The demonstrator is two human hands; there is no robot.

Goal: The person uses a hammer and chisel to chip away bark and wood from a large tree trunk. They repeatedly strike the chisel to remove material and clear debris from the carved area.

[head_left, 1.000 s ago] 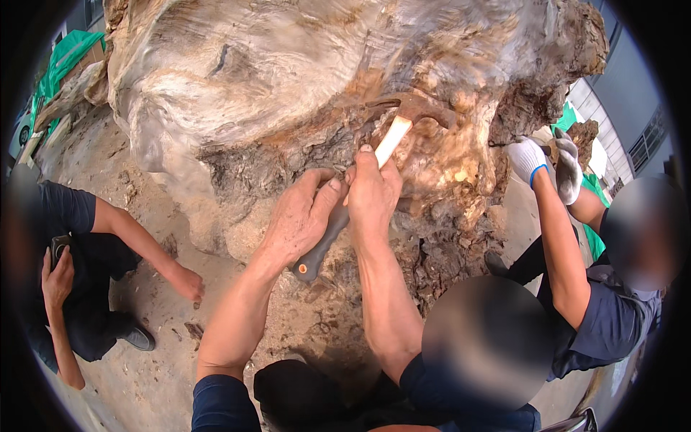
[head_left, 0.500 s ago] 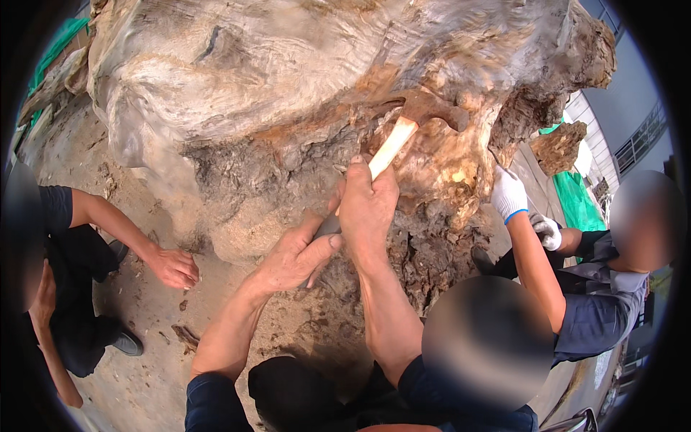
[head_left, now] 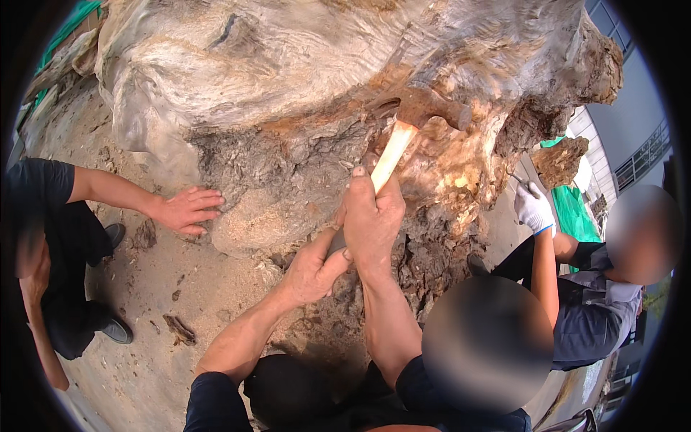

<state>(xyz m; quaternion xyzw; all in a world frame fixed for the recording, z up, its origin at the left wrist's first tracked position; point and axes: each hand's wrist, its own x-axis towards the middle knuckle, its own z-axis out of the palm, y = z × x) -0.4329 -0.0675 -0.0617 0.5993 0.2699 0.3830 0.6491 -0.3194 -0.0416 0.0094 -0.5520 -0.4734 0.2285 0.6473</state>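
A huge weathered tree stump (head_left: 288, 79) with grey bark and crumbling orange rotten wood fills the view. My right hand (head_left: 373, 219) is closed around the pale wooden handle of a hammer (head_left: 392, 155). The hammer's rusty head (head_left: 432, 108) rests against the rotten wood. My left hand (head_left: 313, 270) sits just below the right one, wrapped around a dark rod-like tool (head_left: 337, 243) that points into the stump. Most of that tool is hidden by both hands.
A person in black crouches at the left with a bare hand (head_left: 188, 210) flat on the stump's base. At the right, another person's white-gloved hand (head_left: 533, 209) reaches toward the wood. Bark chips (head_left: 178, 327) lie on the sandy ground. Green sheeting (head_left: 572, 209) lies behind.
My left hand slid up the dark tool until it sat against my right hand. The left person's hand rose from the ground onto the stump. The gloved hand dropped lower.
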